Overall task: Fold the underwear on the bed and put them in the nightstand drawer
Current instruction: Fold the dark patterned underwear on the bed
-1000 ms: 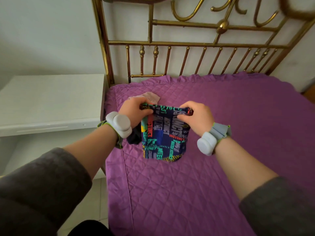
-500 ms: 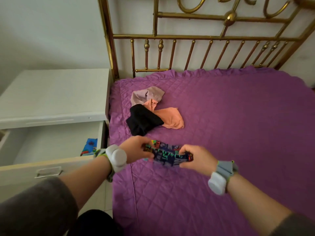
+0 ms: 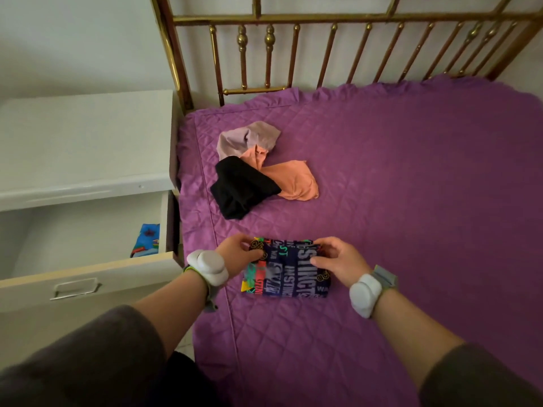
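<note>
Dark blue underwear printed with coloured lettering point(image 3: 289, 274) lies flat on the purple quilted bed point(image 3: 411, 201), near its left edge. My left hand point(image 3: 239, 254) pinches its far left corner, and my right hand point(image 3: 338, 261) grips its far right corner. Further up the bed sits a loose pile: black underwear point(image 3: 241, 186), orange underwear point(image 3: 293, 180) and a pale mauve piece point(image 3: 249, 138). To the left, the white nightstand drawer point(image 3: 73, 277) stands pulled out, with a bright blue folded piece point(image 3: 147, 239) inside at its right end.
The white nightstand top point(image 3: 85, 142) is beside the bed's left edge. A brass headboard point(image 3: 293, 48) with vertical bars runs along the far side. A narrow strip of tiled floor point(image 3: 188, 345) shows between drawer and bed.
The patterned underwear hung in the air from both hands; it has come down towards me and now lies flat on the quilt. The view has tilted down, revealing the drawer and the pile.
</note>
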Demonstrator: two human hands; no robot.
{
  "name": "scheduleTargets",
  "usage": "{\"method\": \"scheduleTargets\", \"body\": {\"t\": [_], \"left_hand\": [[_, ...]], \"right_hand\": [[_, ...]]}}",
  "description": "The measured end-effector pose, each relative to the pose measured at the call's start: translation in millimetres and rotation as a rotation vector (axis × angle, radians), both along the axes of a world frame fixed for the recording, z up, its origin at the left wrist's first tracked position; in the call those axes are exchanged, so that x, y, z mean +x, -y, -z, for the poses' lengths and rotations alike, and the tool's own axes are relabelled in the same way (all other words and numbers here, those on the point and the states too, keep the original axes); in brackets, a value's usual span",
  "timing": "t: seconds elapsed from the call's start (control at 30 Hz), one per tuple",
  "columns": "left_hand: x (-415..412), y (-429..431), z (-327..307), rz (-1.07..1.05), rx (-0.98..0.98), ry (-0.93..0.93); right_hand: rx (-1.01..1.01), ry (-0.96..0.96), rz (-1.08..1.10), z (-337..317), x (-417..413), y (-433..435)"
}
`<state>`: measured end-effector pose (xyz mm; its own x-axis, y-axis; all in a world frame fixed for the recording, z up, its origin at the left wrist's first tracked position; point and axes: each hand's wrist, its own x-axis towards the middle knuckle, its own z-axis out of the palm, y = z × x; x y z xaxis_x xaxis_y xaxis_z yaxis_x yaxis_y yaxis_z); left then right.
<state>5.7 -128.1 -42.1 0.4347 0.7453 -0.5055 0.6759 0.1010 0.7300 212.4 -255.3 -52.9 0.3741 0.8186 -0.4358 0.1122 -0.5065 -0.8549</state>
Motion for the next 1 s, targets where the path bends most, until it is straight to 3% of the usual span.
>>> {"method": "scheduleTargets", "body": {"t": [0.17, 0.3, 0.4, 0.47, 0.53, 0.6, 0.7, 0.87, 1.0], "left_hand": [[18, -17, 16, -0.164, -0.129, 0.135], [24, -26, 27, -0.096, -0.106, 0.032], [22, -17, 25, 0.216, 0.309, -0.249], [25, -5, 31, 0.465, 0.614, -0.246], [30, 9, 45, 0.724, 0.740, -0.273], [32, 17, 63, 0.852, 0.742, -0.396], [24, 22, 86, 0.839, 0.728, -0.501], [10, 33, 103, 0.652, 0.806, -0.458], [7, 34, 110, 0.650, 0.682, -0.493]], "right_hand": [[-0.074, 0.151, 0.108, 26, 9, -22], [-0.130, 0.279, 0.154, 35, 10, -32], [-0.013, 0.632, 0.084, 25, -1, -31], [0.132, 0.826, -0.079, 24, -16, -26], [0.147, 0.941, -0.267, 33, -31, -19], [0.016, 1.007, -0.463, 46, -37, -14], [-0.115, 1.067, -0.631, 65, -26, -13], [-0.109, 1.093, -0.730, 86, -11, -17], [-0.105, 1.096, -0.738, 91, -10, -19]]}}
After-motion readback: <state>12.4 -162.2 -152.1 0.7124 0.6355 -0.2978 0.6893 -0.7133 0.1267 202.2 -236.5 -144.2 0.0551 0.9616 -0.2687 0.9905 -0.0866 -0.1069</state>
